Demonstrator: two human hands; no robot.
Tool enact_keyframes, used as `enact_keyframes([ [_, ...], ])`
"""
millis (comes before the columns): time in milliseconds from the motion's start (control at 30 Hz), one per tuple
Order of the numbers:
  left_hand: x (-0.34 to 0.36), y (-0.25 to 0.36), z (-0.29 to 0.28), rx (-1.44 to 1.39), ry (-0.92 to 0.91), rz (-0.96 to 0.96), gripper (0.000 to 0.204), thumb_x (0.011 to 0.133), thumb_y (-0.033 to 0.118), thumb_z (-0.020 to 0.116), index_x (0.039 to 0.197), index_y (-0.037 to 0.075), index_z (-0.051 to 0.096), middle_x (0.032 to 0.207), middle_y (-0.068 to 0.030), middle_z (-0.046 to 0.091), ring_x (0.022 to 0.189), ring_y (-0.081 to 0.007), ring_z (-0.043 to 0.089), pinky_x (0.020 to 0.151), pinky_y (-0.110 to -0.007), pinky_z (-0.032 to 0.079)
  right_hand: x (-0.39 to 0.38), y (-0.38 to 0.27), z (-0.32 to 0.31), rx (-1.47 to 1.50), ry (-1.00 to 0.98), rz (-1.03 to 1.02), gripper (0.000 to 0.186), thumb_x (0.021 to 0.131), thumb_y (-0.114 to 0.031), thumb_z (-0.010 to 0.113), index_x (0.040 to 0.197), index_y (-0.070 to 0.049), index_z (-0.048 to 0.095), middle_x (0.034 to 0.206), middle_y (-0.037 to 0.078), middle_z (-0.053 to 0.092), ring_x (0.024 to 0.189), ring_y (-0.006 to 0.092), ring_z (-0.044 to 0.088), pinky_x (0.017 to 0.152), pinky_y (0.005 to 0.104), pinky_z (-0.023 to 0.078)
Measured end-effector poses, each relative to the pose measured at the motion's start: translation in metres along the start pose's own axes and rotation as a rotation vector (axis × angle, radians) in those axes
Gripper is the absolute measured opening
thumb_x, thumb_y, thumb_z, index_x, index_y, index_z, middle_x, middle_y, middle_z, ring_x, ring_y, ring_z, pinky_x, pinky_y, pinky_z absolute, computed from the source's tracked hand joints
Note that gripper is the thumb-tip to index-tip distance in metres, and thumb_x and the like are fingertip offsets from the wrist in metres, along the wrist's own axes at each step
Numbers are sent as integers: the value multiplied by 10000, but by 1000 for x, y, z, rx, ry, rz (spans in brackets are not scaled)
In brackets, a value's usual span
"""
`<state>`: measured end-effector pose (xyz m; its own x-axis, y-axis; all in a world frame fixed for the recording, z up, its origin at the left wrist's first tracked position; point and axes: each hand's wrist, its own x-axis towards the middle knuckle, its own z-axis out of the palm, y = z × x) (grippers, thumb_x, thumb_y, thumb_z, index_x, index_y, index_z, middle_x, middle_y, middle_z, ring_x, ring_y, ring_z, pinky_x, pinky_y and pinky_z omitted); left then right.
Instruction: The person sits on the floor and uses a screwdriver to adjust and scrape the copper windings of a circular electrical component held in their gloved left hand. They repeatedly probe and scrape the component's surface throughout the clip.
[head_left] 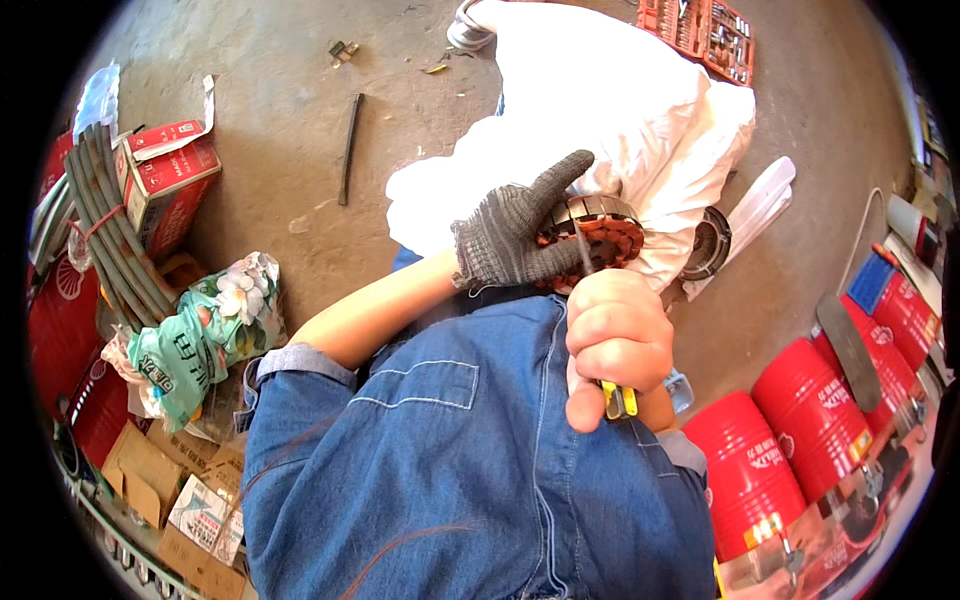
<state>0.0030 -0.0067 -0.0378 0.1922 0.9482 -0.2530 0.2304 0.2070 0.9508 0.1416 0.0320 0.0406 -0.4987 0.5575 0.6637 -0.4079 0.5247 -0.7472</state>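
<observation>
- Holding a round motor stator (pixel 600 235) with copper windings, the left hand (pixel 515 235) wears a dark grey knitted glove and closes around the near rim of the part, with the index finger stretched over its top.
- The stator rests on the person's lap, against a white cloth bag (pixel 620 110) that lies just behind it on the concrete floor (pixel 270 90).
- The right hand (pixel 615 345) is bare and makes a tight fist around a tool with a yellow handle (pixel 618 400); only the end of the handle shows under the fist, so I cannot tell which tool it is.
- A thin metal part goes from the fist up to the windings and seems to touch them near the gloved fingers.
- As I judge it, the work on the windings is in the middle: the copper coils sit in the core, and I see no loose wire pulled out beside it.
- A second round metal part (pixel 708 243) lies just right of the stator, partly under the cloth.
- Red tins (pixel 745 470) stand at the right, a red tool case (pixel 700 30) lies at the top, and cardboard boxes (pixel 160 180) with grey hoses (pixel 105 230) are at the left.
</observation>
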Motion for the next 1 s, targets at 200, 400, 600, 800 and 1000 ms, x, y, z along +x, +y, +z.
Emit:
enact_keyframes([
  [200,0,-4,4,-16,71,93,952,786,356,812,1523,65,284,962,-146,730,896,-308,719,805,-373,549,-4,-2,-2,40,16,0,575,909,-514,668,600,-75,461,524,11,457,358,139,410,336,274,324],
  [400,2,2,-1,-12,-1,17,950,777,362,816,1517,63,300,1016,-163,718,927,-310,716,836,-371,545,-2,-5,3,-19,-34,-9,590,883,-535,686,596,-74,454,544,16,476,398,159,457,366,281,371],
  [600,2,-5,4,55,84,105,897,793,391,795,1498,65,345,1055,-194,695,932,-338,708,823,-408,543,2,-8,2,-91,-199,45,577,765,-466,785,572,-101,383,599,18,396,448,170,420,390,286,310],
  [800,3,-11,6,50,88,141,907,793,374,731,1530,113,269,773,-164,683,735,-391,694,669,-449,550,-1,-3,5,-116,-158,59,566,777,-432,781,575,-101,368,603,18,404,449,170,431,393,292,326],
  [1000,4,3,-5,9,-15,6,933,788,412,750,1528,105,272,883,-185,709,813,-376,708,726,-449,554,2,-3,7,-399,-193,136,516,782,-436,759,612,-74,434,653,61,520,536,220,541,465,293,449],
])
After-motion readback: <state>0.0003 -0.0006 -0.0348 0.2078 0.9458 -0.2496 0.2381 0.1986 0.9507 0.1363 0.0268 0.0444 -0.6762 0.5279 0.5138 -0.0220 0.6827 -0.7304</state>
